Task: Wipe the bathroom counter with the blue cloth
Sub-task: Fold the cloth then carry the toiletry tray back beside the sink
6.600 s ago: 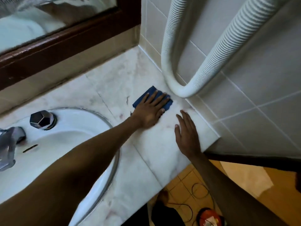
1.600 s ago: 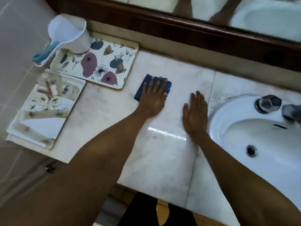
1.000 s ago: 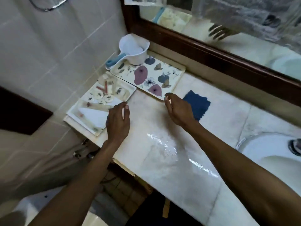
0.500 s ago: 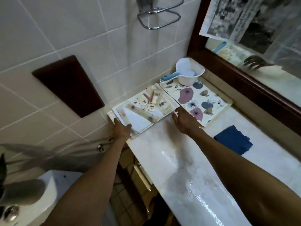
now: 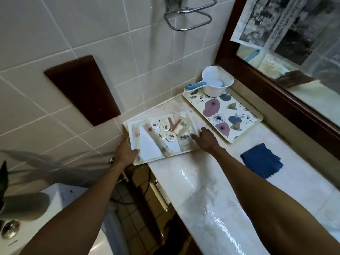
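Note:
The blue cloth lies crumpled on the white marble counter, with no hand on it. A white tray of small toiletries sits at the counter's left end and hangs a little over the edge. My left hand grips the tray's near-left corner. My right hand holds the tray's right edge, fingers on its rim. The cloth is about a hand's width to the right of my right forearm.
A flowered tray stands behind, carrying a white scoop with a blue handle. A dark-framed mirror runs along the back. The tiled wall holds a chrome ring. A toilet tank stands lower left.
My left hand let go of the blue cloth, which now lies on the counter. Both hands moved left and took hold of the toiletries tray, which has been pulled slightly off the counter's end.

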Demonstrator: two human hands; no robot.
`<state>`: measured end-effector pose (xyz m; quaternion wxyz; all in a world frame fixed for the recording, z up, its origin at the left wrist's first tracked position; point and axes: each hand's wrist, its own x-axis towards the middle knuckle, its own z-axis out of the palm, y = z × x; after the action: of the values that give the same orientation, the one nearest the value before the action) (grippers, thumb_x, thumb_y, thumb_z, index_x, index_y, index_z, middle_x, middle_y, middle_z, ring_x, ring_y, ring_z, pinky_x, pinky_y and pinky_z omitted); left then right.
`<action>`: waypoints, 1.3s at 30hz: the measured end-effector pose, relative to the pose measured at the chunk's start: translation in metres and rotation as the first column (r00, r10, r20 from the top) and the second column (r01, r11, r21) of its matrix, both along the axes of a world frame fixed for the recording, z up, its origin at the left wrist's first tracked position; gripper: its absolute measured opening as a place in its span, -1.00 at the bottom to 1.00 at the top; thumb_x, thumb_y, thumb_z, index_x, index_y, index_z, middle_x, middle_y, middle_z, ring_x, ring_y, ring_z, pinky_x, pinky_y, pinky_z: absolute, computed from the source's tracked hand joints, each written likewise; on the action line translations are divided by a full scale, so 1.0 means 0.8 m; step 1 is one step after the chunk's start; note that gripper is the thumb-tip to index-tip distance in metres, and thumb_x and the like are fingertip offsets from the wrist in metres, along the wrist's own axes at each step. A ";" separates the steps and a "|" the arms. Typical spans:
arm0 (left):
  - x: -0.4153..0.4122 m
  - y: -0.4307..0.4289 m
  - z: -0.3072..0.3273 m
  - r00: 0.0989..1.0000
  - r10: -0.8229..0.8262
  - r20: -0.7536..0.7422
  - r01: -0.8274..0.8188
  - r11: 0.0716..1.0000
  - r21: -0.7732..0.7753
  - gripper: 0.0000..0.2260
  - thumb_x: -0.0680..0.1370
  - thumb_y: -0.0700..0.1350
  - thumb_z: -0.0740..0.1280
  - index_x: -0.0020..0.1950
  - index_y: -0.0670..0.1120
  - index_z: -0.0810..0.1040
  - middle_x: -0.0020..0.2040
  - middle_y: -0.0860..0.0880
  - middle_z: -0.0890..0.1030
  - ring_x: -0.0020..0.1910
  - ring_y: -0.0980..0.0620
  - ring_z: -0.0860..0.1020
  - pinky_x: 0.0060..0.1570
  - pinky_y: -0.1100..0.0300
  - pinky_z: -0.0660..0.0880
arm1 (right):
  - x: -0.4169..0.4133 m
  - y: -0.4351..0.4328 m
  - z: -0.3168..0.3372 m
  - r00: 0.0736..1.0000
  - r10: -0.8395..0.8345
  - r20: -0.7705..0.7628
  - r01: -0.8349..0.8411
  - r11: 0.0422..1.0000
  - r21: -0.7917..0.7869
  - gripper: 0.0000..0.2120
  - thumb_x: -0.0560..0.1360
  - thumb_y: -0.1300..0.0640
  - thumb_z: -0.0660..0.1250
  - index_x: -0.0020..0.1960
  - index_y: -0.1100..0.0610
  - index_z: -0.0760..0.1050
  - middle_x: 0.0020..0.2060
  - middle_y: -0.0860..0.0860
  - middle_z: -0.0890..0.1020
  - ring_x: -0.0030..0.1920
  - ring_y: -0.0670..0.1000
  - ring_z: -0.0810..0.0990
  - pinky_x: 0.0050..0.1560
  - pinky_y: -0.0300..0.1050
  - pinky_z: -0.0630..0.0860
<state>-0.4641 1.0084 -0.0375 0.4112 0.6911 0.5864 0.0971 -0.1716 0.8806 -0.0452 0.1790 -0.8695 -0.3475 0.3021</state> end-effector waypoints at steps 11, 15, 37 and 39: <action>0.017 -0.066 0.031 0.990 -0.133 0.042 0.133 0.991 -0.009 -0.26 0.53 -0.29 0.43 0.62 -0.01 0.16 0.03 -0.05 0.54 0.04 -0.05 0.56 -0.09 0.22 0.47 | -0.019 -0.141 0.023 0.997 -0.075 -0.035 0.080 0.981 0.175 0.00 0.30 -0.16 0.60 0.54 0.15 0.17 0.28 0.18 0.52 0.30 0.20 0.49 0.19 0.00 0.44; 0.055 -0.100 0.057 0.960 -0.280 0.015 0.279 0.959 0.054 -0.25 0.51 -0.24 0.47 0.62 -0.01 0.19 -0.04 -0.09 0.53 -0.02 -0.13 0.57 -0.14 0.12 0.52 | -0.009 -0.220 0.050 0.985 -0.160 -0.062 0.171 0.950 0.263 0.00 0.30 -0.15 0.60 0.56 0.05 0.13 0.32 0.11 0.52 0.30 0.15 0.51 0.20 -0.03 0.48; 0.219 -0.602 0.140 0.554 -0.803 0.221 0.781 0.593 0.196 -0.27 0.45 -0.21 0.48 0.58 -0.01 0.29 -0.07 -0.15 0.54 -0.05 -0.11 0.58 -0.09 0.07 0.57 | -0.079 -0.866 0.163 0.671 -0.727 0.141 0.605 0.648 0.462 -0.18 0.25 -0.17 0.61 0.40 -0.06 0.32 0.26 -0.01 0.57 0.24 0.09 0.53 0.10 0.03 0.51; 0.241 -0.636 0.150 0.516 -0.834 0.197 0.811 0.549 0.201 -0.27 0.45 -0.20 0.48 0.59 0.01 0.28 -0.06 -0.10 0.54 -0.04 -0.10 0.57 -0.09 0.08 0.57 | -0.083 -0.901 0.168 0.610 -0.781 0.134 0.653 0.592 0.473 -0.17 0.24 -0.17 0.62 0.40 -0.05 0.33 0.26 -0.01 0.56 0.23 0.10 0.54 0.13 0.07 0.52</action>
<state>-0.2712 0.4995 0.0826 0.4543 0.8822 0.1232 0.0080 -0.2379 0.1596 0.0891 0.3898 -0.9199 -0.0369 -0.0197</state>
